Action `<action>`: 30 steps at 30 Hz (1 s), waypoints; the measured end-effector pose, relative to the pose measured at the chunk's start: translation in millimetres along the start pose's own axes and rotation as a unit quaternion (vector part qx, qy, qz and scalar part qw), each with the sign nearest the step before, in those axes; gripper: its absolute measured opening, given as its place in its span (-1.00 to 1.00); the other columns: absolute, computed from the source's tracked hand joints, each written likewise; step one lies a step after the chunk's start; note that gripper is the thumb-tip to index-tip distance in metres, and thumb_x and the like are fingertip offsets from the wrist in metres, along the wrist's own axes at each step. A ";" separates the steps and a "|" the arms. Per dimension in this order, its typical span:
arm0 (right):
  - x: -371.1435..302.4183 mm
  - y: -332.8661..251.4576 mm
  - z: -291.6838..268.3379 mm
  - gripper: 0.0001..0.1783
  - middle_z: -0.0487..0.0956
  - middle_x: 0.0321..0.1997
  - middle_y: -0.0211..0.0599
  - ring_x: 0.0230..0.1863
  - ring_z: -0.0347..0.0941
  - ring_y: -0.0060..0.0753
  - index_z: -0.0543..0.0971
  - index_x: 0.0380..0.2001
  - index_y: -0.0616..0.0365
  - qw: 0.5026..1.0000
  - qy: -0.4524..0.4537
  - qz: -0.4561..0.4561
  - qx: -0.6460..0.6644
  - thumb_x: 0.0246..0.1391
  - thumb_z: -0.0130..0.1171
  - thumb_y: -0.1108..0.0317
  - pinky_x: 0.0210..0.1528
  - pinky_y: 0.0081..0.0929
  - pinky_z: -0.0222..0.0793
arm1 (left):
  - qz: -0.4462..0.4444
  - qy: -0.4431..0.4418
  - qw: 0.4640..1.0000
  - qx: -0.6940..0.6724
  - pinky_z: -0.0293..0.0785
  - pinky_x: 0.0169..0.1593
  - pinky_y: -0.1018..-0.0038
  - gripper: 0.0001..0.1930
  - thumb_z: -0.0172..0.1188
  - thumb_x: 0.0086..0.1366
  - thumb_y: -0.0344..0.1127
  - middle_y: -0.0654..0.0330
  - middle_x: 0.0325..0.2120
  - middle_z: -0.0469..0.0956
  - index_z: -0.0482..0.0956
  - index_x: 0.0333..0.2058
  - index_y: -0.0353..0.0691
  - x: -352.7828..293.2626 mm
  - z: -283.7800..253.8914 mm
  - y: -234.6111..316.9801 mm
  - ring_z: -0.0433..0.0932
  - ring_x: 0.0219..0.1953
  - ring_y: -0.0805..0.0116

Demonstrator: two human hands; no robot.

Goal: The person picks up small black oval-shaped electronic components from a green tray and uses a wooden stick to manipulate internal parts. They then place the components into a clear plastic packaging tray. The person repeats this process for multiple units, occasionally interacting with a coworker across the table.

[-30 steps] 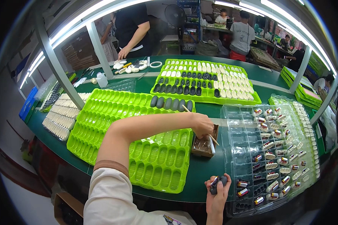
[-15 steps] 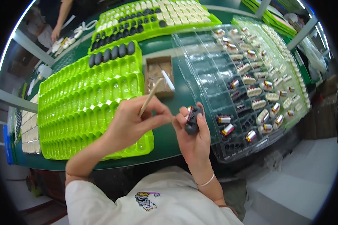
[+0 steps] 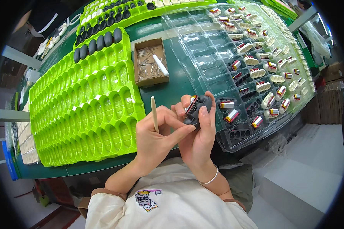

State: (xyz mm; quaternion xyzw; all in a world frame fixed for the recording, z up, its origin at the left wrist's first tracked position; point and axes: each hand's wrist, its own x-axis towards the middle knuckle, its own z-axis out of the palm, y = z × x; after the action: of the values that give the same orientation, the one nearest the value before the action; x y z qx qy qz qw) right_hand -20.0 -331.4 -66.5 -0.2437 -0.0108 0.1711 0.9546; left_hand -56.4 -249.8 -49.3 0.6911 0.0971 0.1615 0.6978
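Note:
My right hand [image 3: 198,148] is closed around a small black oval casing [image 3: 203,108], held up near the tray's left edge. A red and silver cylindrical cell [image 3: 192,104] shows along the casing's open side. My left hand [image 3: 153,137] has its fingers bent around a thin wooden stick [image 3: 154,112] that points upward. The left thumb and fingertips meet the casing's lower end; exactly what they pinch there is hidden. A clear plastic tray [image 3: 212,82] to the right holds several black and cream parts, many with similar red and silver cells.
A bright green tray [image 3: 84,110] of oval hollows lies to the left, with several black oval shells [image 3: 100,42] in its far row. Beyond it stands another green tray [image 3: 135,17]. Between the trays sits a cardboard box [image 3: 152,81] of thin sticks, a white pen-like tool [image 3: 160,65] across it.
My left hand has moved right, bringing the stick more upright and its fingertips against the casing. The casing has turned slightly in my right hand. The view has shifted.

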 end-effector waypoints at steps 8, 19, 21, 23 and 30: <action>-2.3 -0.6 -0.8 -0.55 0.24 -0.23 -0.20 -0.26 0.22 -0.43 -0.01 0.02 -0.01 0.999 -0.010 -0.032 -0.027 0.11 -0.13 0.31 -0.10 -0.45 0.21 | -0.004 -0.004 1.000 0.007 0.14 -0.54 0.76 -0.86 0.25 -0.08 -0.59 0.30 -0.55 0.34 0.43 -0.63 -0.35 -0.9 1.7 1.3 0.28 -0.55 0.68; -6.6 1.9 2.0 -0.55 0.24 -0.23 -0.18 -0.25 0.20 -0.41 -0.02 0.02 -0.02 0.997 0.006 -0.058 -0.050 0.10 -0.15 0.33 -0.02 -0.34 0.15 | 0.068 0.042 0.996 0.036 0.11 -0.55 0.74 -0.84 0.23 -0.07 -0.61 0.28 -0.57 0.32 0.40 -0.64 -0.34 -8.4 10.4 -7.0 0.24 -0.58 0.66; -6.7 1.5 1.8 -0.55 0.24 -0.23 -0.18 -0.26 0.20 -0.41 -0.02 0.02 -0.02 0.997 0.000 -0.064 -0.052 0.10 -0.16 0.33 -0.03 -0.34 0.15 | 0.071 0.037 0.997 0.015 0.12 -0.54 0.72 -0.84 0.24 -0.08 -0.62 0.28 -0.57 0.32 0.40 -0.64 -0.34 -8.5 11.1 -7.5 0.24 -0.58 0.63; -5.7 0.9 0.1 -0.56 0.24 -0.23 -0.18 -0.25 0.20 -0.42 -0.02 0.02 -0.02 0.998 -0.005 -0.056 -0.042 0.11 -0.16 0.32 -0.03 -0.36 0.15 | 0.073 0.037 0.996 0.025 0.15 -0.52 0.70 -0.83 0.24 -0.10 -0.63 0.29 -0.59 0.30 0.41 -0.65 -0.33 -13.0 16.1 -5.6 0.25 -0.56 0.60; -9.2 -6.6 5.1 -0.57 0.25 -0.23 -0.20 -0.23 0.21 -0.45 -0.01 0.05 -0.03 1.000 -0.004 0.019 0.016 0.13 -0.20 0.30 -0.06 -0.48 0.18 | 0.012 0.030 0.996 -0.080 0.27 -0.28 0.63 -0.63 0.37 -0.25 -0.61 0.30 -0.48 0.23 0.32 -0.53 -0.25 -9.3 14.3 -7.5 0.26 -0.36 0.55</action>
State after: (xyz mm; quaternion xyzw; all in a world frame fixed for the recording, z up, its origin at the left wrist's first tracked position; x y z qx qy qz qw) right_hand -27.0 -337.5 -58.3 -0.2277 -0.0075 0.1901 0.9550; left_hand -59.2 -266.4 -57.2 0.6291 0.0962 0.1981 0.7455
